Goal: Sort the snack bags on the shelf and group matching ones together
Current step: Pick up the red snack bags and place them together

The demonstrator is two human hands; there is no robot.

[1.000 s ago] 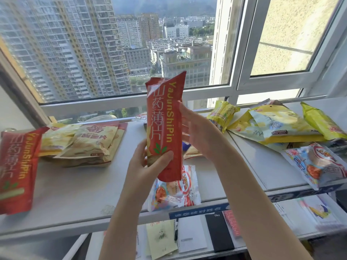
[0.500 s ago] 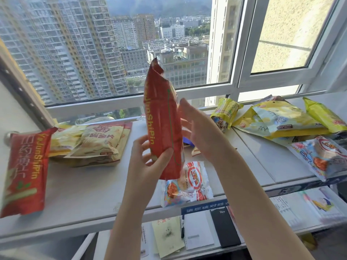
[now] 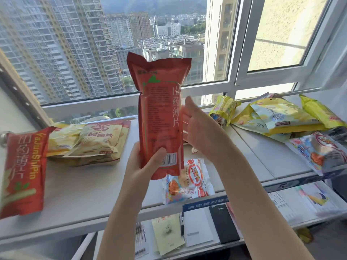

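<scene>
My left hand [image 3: 143, 166] grips the lower end of a tall red snack bag [image 3: 160, 109], held upright above the white shelf [image 3: 84, 188] with its printed back and barcode facing me. My right hand [image 3: 201, 128] is open beside the bag's right edge, fingers straight and touching it. A matching red bag [image 3: 22, 171] lies at the shelf's far left. Beige chip bags [image 3: 93, 143] are stacked behind it. A white and red cracker bag [image 3: 189, 182] lies under the held bag near the front edge.
Yellow bags [image 3: 277, 117] and a small yellow pack [image 3: 224, 109] lie at the right by the window frame. A blue and white bag [image 3: 319, 151] overhangs the right front edge. Booklets and a black notebook [image 3: 222, 224] sit on the lower shelf.
The red bag has been turned about its long axis, from front, through its edge, to its back facing me. The view has shifted a little to the left.
</scene>
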